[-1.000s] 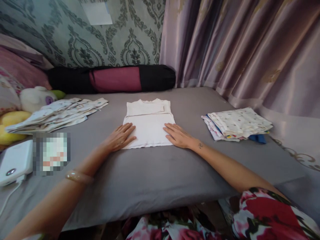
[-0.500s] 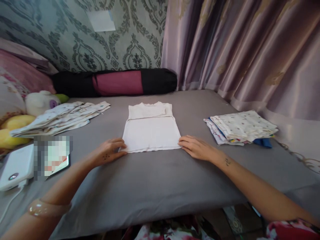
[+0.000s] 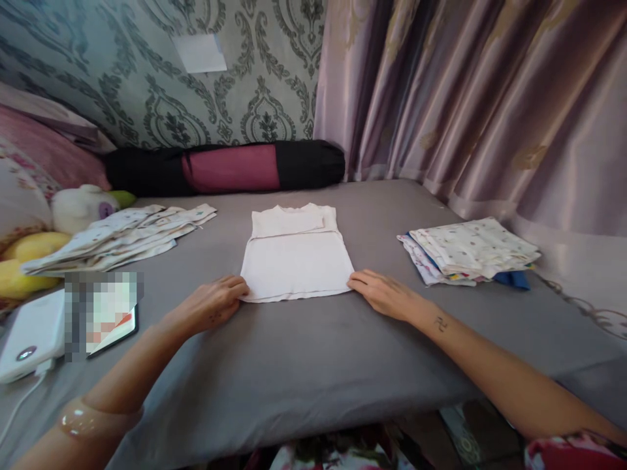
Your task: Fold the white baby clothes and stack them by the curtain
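A small white shirt (image 3: 296,264) lies flat on the grey bed sheet (image 3: 304,352), its neckline at the far end and its sleeves folded inward across the top. My left hand (image 3: 223,300) pinches the near left corner of its hem, fingers closed on the cloth. At the near right corner, my right hand (image 3: 379,292) grips the hem the same way, thumb and fingers pressed together. The cloth between both hands is spread smooth, and its hem rests on or just above the sheet.
Folded patterned clothes (image 3: 473,245) are stacked on the right. Loose printed clothes (image 3: 132,235) lie at left, near plush toys (image 3: 81,205). A white power bank (image 3: 36,336) with a cable sits beside a phone (image 3: 115,326). A black and maroon bolster-shaped bag (image 3: 230,168) lines the wall.
My left hand's fingers have closed into a pinch on the hem corner, and my right hand has tightened on the other corner. The shirt stays in place; the view tilts up slightly.
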`<state>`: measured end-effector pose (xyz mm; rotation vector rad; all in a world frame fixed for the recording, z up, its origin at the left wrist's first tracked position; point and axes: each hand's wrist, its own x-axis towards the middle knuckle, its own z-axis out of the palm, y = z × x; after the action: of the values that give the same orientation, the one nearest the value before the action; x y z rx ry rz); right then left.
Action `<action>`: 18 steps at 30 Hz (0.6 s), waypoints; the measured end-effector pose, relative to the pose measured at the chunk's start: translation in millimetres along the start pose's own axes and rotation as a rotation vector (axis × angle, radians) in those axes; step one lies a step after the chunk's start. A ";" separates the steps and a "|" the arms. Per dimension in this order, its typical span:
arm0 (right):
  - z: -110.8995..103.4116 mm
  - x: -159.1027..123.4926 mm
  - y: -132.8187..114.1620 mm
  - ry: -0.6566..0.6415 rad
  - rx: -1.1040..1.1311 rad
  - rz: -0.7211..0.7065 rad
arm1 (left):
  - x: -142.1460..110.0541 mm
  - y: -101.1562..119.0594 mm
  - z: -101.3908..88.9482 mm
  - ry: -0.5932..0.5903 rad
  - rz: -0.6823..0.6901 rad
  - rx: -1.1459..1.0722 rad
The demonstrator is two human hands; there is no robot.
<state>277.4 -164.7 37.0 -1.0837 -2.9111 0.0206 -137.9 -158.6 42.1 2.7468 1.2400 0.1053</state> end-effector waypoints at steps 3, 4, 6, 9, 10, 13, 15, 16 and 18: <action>-3.1 1.6 0.4 0.010 0.020 0.006 | 1.7 -1.7 3.9 -0.010 -0.012 -0.058; -3.4 2.6 1.2 0.019 0.034 0.004 | 2.3 -2.8 5.7 0.012 -0.033 -0.086; -2.6 4.9 3.3 0.042 0.069 -0.001 | 3.7 -5.1 8.7 0.049 -0.082 -0.156; 1.0 6.9 6.3 0.073 0.107 0.002 | 5.7 -7.5 11.3 0.072 -0.158 -0.247; 2.2 6.7 7.1 0.076 0.110 0.003 | 6.1 -8.1 11.6 0.072 -0.173 -0.266; 4.9 3.8 9.3 0.080 0.125 0.000 | 6.4 -10.0 12.2 0.062 -0.183 -0.284; 5.6 1.3 11.3 0.086 0.151 0.000 | 6.2 -11.7 11.8 0.033 -0.158 -0.280; 5.5 0.6 12.2 0.087 0.167 0.000 | 6.3 -12.5 11.2 0.019 -0.140 -0.281; 4.8 0.4 13.8 0.089 0.201 0.007 | 6.9 -13.5 8.7 0.001 -0.110 -0.301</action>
<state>286.0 -154.0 31.9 -1.0335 -2.7547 0.2529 -142.4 -145.3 31.6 2.4191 1.2566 0.2604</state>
